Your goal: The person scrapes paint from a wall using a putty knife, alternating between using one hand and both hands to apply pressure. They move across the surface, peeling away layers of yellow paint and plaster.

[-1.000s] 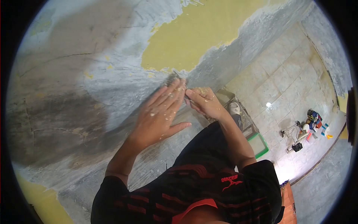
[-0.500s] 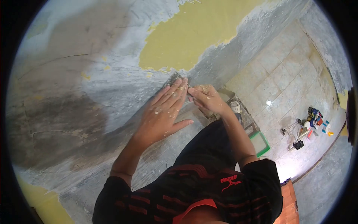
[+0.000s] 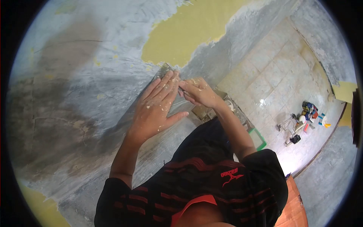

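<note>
A metal scraper [image 3: 163, 69] lies with its blade against the wall, at the lower edge of a patch of yellow paint [image 3: 181, 36]. My left hand [image 3: 155, 104] is spread flat over the blade, fingers stretched out and thumb apart. Around the handle end, my right hand [image 3: 200, 92] is closed; most of the handle is hidden in the fist. Pale flecks cling to both hands. Bare grey and white wall [image 3: 124, 72] surrounds the yellow patch.
A green-rimmed container [image 3: 258, 139] stands by my leg. On the tiled floor [image 3: 264, 79] at right are several bottles and tools [image 3: 308, 113]. A box-like object [image 3: 204, 112] lies below my right hand. An orange sheet [image 3: 293, 204] is at lower right.
Both hands and the scraper have moved left and slightly up along the lower edge of the yellow paint. The view has shifted a little; the grip looks the same.
</note>
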Demonstrator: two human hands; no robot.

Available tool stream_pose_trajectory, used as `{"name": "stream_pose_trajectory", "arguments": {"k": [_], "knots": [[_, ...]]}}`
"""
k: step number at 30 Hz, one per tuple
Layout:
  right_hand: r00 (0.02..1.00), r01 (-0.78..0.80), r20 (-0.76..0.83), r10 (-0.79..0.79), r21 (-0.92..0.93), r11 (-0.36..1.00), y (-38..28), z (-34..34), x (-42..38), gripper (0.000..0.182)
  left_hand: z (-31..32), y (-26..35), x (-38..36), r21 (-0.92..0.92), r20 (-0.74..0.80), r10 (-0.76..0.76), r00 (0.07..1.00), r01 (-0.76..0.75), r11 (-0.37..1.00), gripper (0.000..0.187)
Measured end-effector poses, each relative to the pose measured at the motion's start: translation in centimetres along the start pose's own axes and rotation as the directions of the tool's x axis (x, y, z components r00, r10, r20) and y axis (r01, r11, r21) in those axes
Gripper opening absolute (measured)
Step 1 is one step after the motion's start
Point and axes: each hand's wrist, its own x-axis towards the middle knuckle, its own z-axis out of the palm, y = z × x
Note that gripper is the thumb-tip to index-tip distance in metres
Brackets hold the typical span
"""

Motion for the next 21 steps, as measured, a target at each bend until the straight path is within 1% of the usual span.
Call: {"name": "stream_pose_trajectory", "arguments": {"k": [2, 4, 5, 6, 7, 9, 10, 11, 12, 13, 14, 16, 17, 19, 21], "knots": [[1.000, 0.011, -0.008, -0.011, 0.010, 1.000, 0.4, 0.8, 0.2, 0.045, 0.6, -0.2, -0.2, -0.002, -0.012, 0.013, 1.000, -0.013, 1.000, 0.090], [0.998, -0.008, -0.057, 0.008, -0.002, 1.000, 1.1, 0.8, 0.4, 0.047, 0.6, -0.3, -0.2, -0.011, -0.033, 0.049, 0.998, -0.050, 0.999, 0.087], [0.997, -0.021, -0.080, 0.019, -0.018, 1.000, 1.1, 0.3, 0.4, 0.048, 0.4, -0.1, -0.3, 0.024, -0.045, 0.050, 0.998, -0.049, 0.998, 0.087], [0.999, 0.007, -0.032, -0.006, 0.043, 0.999, 0.6, 0.8, 0.5, 0.048, 0.1, 0.0, -0.3, 0.061, -0.055, 0.045, 0.997, -0.042, 0.997, 0.086], [1.000, 0.006, -0.021, -0.005, 0.029, 1.000, 0.1, 1.0, 0.5, 0.048, -0.3, 0.1, -0.2, 0.062, -0.070, 0.035, 0.997, -0.031, 0.998, 0.086], [0.999, 0.020, -0.037, -0.018, 0.058, 0.998, -0.2, 1.9, 0.3, 0.047, -1.3, 0.2, -0.7, -0.001, -0.069, 0.016, 0.998, -0.016, 1.000, 0.089], [0.997, 0.060, -0.047, -0.058, 0.045, 0.997, 0.9, 1.6, 0.4, 0.046, -0.8, -0.2, -1.0, 0.005, -0.075, 0.005, 0.997, -0.004, 1.000, 0.089], [0.997, 0.067, -0.039, -0.065, 0.039, 0.997, 1.3, 1.7, 0.5, 0.046, 0.2, -0.6, -0.9, 0.012, -0.046, 0.034, 0.998, -0.034, 0.999, 0.090], [0.999, 0.022, -0.051, -0.019, 0.059, 0.998, 1.3, 1.9, 0.4, 0.046, 0.4, -0.6, -0.7, 0.014, -0.019, 0.066, 0.998, -0.066, 0.998, 0.092], [0.998, -0.021, -0.064, 0.026, 0.078, 0.997, 1.2, 1.9, 0.2, 0.046, 0.2, -0.6, -0.8, 0.017, -0.029, 0.067, 0.997, -0.067, 0.998, 0.092], [0.998, -0.021, -0.063, 0.025, 0.071, 0.997, 1.3, 2.1, 0.1, 0.046, -0.1, -0.5, -1.2, 0.037, -0.037, 0.062, 0.997, -0.060, 0.998, 0.092], [0.999, 0.027, -0.024, -0.024, 0.145, 0.989, 1.0, 2.7, 0.5, 0.047, -0.8, -0.2, -1.0, 0.053, -0.049, 0.047, 0.998, -0.044, 0.998, 0.092], [1.000, 0.017, -0.015, -0.015, 0.146, 0.989, 1.4, 2.5, 0.4, 0.047, -1.0, 0.0, -1.1, 0.046, -0.055, 0.033, 0.998, -0.030, 0.998, 0.093], [0.998, 0.028, -0.052, -0.023, 0.096, 0.995, 2.1, 2.4, 0.9, 0.046, -1.1, -0.2, -1.6, 0.055, -0.056, 0.022, 0.998, -0.019, 0.998, 0.093], [0.998, 0.039, -0.055, -0.035, 0.086, 0.996, 1.9, 2.5, 1.1, 0.046, -0.5, -0.3, -1.1, 0.048, -0.022, 0.046, 0.999, -0.045, 0.998, 0.094]]}}
